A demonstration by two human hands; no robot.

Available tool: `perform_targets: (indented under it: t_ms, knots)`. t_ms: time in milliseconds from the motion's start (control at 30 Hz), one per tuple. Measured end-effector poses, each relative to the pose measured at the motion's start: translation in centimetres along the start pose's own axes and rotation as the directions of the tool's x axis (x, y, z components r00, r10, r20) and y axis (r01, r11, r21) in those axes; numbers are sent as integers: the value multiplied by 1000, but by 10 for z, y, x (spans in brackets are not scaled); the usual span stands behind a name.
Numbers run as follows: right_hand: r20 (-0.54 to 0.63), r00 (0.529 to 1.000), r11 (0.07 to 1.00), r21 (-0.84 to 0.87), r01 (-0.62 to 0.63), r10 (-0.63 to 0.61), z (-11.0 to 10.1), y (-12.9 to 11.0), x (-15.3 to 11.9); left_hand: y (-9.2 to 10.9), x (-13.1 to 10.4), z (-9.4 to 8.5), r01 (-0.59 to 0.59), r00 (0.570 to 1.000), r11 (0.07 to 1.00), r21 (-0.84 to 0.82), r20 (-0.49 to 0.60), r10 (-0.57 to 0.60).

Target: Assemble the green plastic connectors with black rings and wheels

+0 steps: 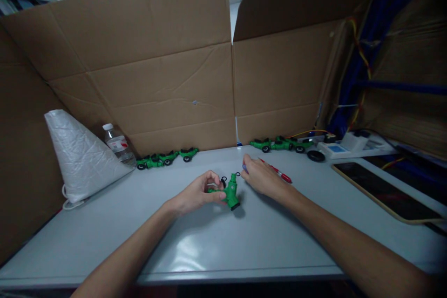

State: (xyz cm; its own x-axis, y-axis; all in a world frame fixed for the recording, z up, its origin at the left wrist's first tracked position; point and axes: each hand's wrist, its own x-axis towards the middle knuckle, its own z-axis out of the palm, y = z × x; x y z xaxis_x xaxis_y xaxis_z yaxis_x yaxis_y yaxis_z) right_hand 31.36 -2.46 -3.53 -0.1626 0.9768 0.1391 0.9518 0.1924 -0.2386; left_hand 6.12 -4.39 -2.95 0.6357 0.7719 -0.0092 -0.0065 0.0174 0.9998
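My L hand (200, 194) is clamped on the green part (231, 192), thumb & fingers at its L side, just below ctr of frame. My R hand (261, 176), up & right of it, is pinched on a small blue item (244, 167); a black ring (238, 174) sits btwn.

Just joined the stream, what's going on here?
A person's left hand holds a green fitting over the white table. The right hand is close by, something bluish at its fingertips, with a small black ring near them. More green fittings sit in two groups along the cardboard wall.
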Motion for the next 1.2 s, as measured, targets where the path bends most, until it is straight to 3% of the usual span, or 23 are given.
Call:
perform_targets:
  t_ms: [100, 267, 500, 600, 800, 1100, 1200]
  knots:
    - [54, 999, 998, -63, -8, 11, 5, 3, 0, 5, 1, -1, 11, 995, 1000, -21, -96, -13]
    - [61, 998, 998, -67, -22, 26, 4, 2, 1, 12, 3, -1, 67, 985, 982, -175, -142, -92]
    - [-87, 996, 1000, -31, 3, -6, -13, -8, -4, 19, 1, -4, 35, 983, 955, -295, -160, -86]
    - [-46, 999, 998, -61, 3, -6, -13, -9, -6, 24, 0, -3, 28, 980, 955, -297, -182, -85]
    - [59, 998, 995, -97, -24, 30, -8, -3, -3, 23, 3, -2, -12, 940, 973, -228, -335, -67]
    - [-160, 972, 974, -126, -191, 170, -9, 43, 15, 23, 3, -1, -31, 934, 961, -276, -350, -70]
    - [-157, 981, 983, -125, -134, 114, -5, 43, 16, 25, 2, 0, -23, 940, 958, -286, -332, -77]
